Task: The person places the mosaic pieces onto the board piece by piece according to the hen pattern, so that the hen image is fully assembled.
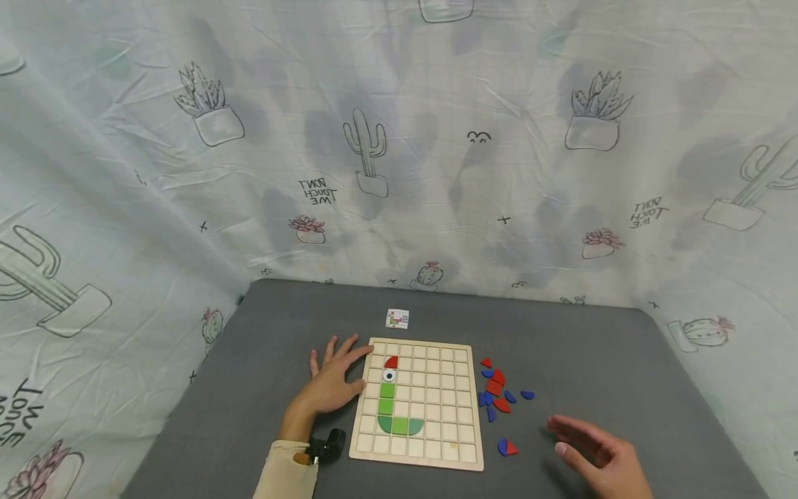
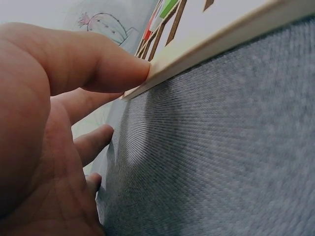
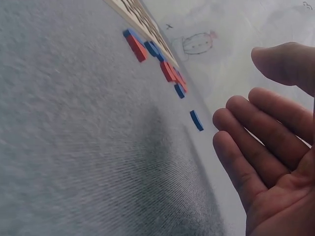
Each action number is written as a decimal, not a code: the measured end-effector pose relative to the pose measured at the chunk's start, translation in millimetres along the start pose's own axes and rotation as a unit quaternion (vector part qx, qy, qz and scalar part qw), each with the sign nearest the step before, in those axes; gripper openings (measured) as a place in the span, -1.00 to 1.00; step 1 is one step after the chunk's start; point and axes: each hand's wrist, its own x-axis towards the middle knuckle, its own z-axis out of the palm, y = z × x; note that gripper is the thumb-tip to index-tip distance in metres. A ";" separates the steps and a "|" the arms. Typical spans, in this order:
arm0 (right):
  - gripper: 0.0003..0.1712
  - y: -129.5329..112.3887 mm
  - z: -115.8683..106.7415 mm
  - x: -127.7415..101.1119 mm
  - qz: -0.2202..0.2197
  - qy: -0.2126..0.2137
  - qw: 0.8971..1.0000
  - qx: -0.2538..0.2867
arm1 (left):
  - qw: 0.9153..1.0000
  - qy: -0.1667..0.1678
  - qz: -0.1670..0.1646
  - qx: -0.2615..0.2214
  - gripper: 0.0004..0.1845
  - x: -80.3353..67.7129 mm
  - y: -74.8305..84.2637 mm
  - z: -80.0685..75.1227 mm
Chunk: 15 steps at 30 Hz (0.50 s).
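A wooden grid board (image 1: 436, 416) lies on the grey table. In its left columns sit a red quarter piece (image 1: 391, 362), a white eye piece (image 1: 389, 375), green squares (image 1: 386, 406) and darker green rounded pieces (image 1: 384, 423). My left hand (image 1: 333, 381) touches the board's left edge with thumb and index finger, the other fingers spread; in the left wrist view the thumb (image 2: 123, 69) rests against the board's rim. Off the board's right side, my right hand (image 1: 605, 457) hovers with fingers extended and nothing in it, its palm (image 3: 280, 206) visible in the right wrist view.
Several loose red and blue pieces (image 1: 494, 388) lie right of the board. A blue and red pair (image 1: 508, 448) sits nearer the front, between board and right hand. A small picture card (image 1: 397, 319) lies behind the board. A patterned curtain (image 1: 424, 173) hangs behind the table.
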 end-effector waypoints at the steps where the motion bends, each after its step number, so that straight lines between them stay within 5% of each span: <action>1: -0.55 0.6 -0.5 1.6 0.004 -0.001 1.000 0.002 | 1.000 0.000 -0.001 0.001 -0.27 0.2 0.1 0.2; 8: -0.51 3.9 2.2 18.5 0.041 -0.003 0.999 0.001 | 1.000 0.000 -0.001 -0.002 -0.27 0.3 -0.6 0.1; 15: -0.61 12.4 8.4 39.9 -0.045 0.010 0.999 -0.009 | 1.000 0.002 0.003 0.001 -0.27 0.3 0.2 0.1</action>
